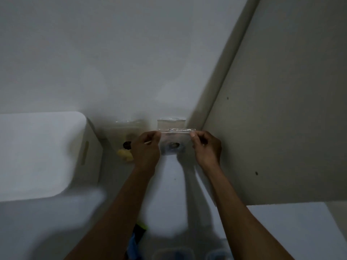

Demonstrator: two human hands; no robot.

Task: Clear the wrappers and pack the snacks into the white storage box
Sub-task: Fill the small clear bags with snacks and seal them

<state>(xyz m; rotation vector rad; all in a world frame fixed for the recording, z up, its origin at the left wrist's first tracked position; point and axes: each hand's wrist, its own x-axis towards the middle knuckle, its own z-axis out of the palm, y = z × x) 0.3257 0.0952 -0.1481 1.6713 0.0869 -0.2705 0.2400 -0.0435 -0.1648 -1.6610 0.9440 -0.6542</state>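
Clear plastic, a small transparent bag (173, 142), is held up between both hands over a white surface (169, 194). The left hand (145, 149) is closed on the bag's upper left corner, pinched between thumb and fingers; the right hand (205, 147) is closed in the same way on the upper right corner. A dark round item is seen through the bag, though it cannot be identified in the blurred, dim view. The white storage box (37, 156) is observed at the left, well apart from the bag, with its lid on. Between the box and the left hand, a yellow object (124, 154) and a small dark object (127, 145) are noted on the surface. Behind the bag, a clear container (171, 122) is seen against the wall (131, 53). A beige panel (281, 109) is noted at the right.
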